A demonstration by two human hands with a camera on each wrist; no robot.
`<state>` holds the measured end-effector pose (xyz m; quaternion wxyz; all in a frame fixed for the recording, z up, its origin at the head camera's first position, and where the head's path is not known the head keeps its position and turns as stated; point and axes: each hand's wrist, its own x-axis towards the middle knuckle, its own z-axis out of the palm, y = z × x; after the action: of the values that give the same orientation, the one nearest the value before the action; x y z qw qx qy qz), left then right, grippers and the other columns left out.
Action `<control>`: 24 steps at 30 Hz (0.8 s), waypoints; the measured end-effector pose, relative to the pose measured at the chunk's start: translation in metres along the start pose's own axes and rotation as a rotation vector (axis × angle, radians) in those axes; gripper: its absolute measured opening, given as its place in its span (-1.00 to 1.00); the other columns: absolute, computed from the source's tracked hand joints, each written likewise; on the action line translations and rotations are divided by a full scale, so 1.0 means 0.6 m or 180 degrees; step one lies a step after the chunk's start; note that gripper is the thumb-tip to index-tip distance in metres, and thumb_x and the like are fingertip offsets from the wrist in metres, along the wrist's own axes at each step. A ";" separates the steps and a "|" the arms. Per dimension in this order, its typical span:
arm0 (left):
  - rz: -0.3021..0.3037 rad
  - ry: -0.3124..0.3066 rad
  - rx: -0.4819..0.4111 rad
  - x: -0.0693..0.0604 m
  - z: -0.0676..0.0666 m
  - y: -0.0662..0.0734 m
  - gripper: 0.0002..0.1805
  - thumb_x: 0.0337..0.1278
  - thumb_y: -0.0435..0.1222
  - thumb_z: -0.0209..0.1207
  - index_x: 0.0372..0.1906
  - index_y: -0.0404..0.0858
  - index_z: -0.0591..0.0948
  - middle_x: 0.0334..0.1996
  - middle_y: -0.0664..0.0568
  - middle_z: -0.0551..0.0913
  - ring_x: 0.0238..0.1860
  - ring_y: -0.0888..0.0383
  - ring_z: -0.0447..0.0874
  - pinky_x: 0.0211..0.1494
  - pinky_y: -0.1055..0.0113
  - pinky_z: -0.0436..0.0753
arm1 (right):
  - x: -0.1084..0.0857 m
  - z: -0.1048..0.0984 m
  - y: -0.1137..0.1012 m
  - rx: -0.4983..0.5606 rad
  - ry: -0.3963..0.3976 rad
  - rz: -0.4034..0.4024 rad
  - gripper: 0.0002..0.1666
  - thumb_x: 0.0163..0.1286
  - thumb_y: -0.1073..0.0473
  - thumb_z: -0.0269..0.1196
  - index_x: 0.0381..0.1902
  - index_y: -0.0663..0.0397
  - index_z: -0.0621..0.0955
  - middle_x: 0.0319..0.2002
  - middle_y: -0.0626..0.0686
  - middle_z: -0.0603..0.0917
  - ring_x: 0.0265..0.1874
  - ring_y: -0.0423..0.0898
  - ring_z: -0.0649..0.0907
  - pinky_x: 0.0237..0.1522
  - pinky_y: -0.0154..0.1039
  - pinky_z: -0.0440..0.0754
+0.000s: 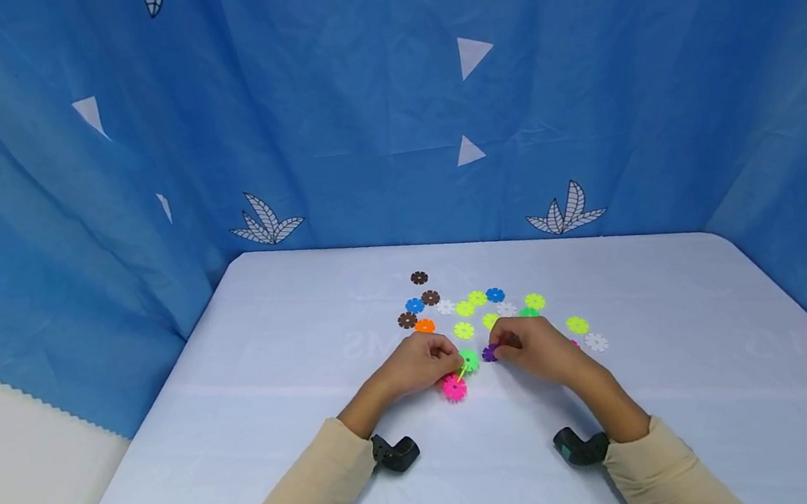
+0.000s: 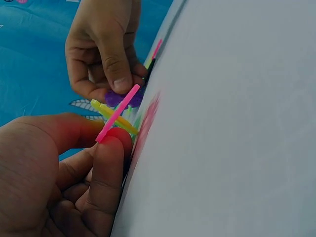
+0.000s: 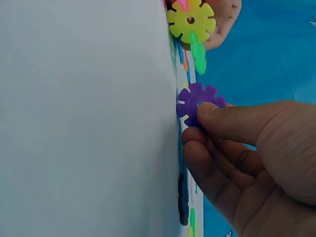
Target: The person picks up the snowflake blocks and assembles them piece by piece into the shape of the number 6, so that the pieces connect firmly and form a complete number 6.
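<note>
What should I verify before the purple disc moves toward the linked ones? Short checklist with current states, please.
1. Purple disc gripped: ok, pinched by the right hand.
2. Linked pink disc, yellow disc and green disc supported: ok, held in the left hand.
3. Purple disc free of the green disc: ok, a gap shows in the right wrist view.
4. Purple disc lined up with a green disc slot: cannot tell, the green disc is seen nearly edge-on there.
5. Loose discs fully visible: not ok, a loose pink one is partly hidden by the right hand in the head view.
</note>
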<state>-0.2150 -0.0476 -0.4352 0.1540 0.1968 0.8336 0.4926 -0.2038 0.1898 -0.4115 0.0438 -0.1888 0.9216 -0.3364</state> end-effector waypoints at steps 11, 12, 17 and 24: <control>-0.0060 0.0023 0.0015 0.003 -0.003 -0.002 -0.88 0.29 -0.20 0.29 -0.31 -0.15 0.74 -0.48 0.13 0.66 -0.44 0.20 0.53 -0.27 0.31 0.51 | 0.001 0.006 -0.011 -0.0063 -0.0038 -0.0154 -0.78 0.28 0.40 0.42 -0.26 -0.02 0.65 -0.32 -0.14 0.67 -0.24 -0.13 0.63 -0.12 -0.18 0.68; -0.0062 0.0016 0.0012 0.004 -0.003 -0.001 -0.88 0.29 -0.20 0.29 -0.31 -0.15 0.74 -0.48 0.12 0.66 -0.44 0.20 0.53 -0.27 0.31 0.51 | 0.001 0.006 -0.010 -0.0062 -0.0030 -0.0171 -0.78 0.27 0.40 0.42 -0.26 -0.02 0.66 -0.32 -0.14 0.67 -0.24 -0.12 0.63 -0.12 -0.19 0.68; -0.0081 -0.0020 -0.0004 0.004 -0.004 0.001 -0.88 0.30 -0.21 0.28 -0.30 -0.16 0.74 -0.50 0.13 0.65 -0.47 0.22 0.51 -0.29 0.32 0.49 | 0.000 0.007 -0.012 -0.0054 -0.0047 -0.0217 -0.79 0.29 0.40 0.40 -0.26 -0.01 0.68 -0.31 -0.14 0.67 -0.24 -0.13 0.62 -0.12 -0.20 0.67; -0.0095 -0.0074 -0.0047 0.003 -0.005 0.001 -0.86 0.33 -0.23 0.25 -0.32 -0.18 0.72 -0.52 0.11 0.63 -0.49 0.22 0.48 -0.30 0.33 0.47 | 0.002 0.009 -0.012 -0.0030 -0.0038 -0.0300 -0.80 0.27 0.40 0.42 -0.27 0.00 0.68 -0.31 -0.14 0.66 -0.25 -0.14 0.61 -0.13 -0.23 0.66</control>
<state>-0.2180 -0.0486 -0.4337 0.1725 0.1889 0.8310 0.4940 -0.2015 0.1807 -0.4111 0.0324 -0.2341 0.9130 -0.3326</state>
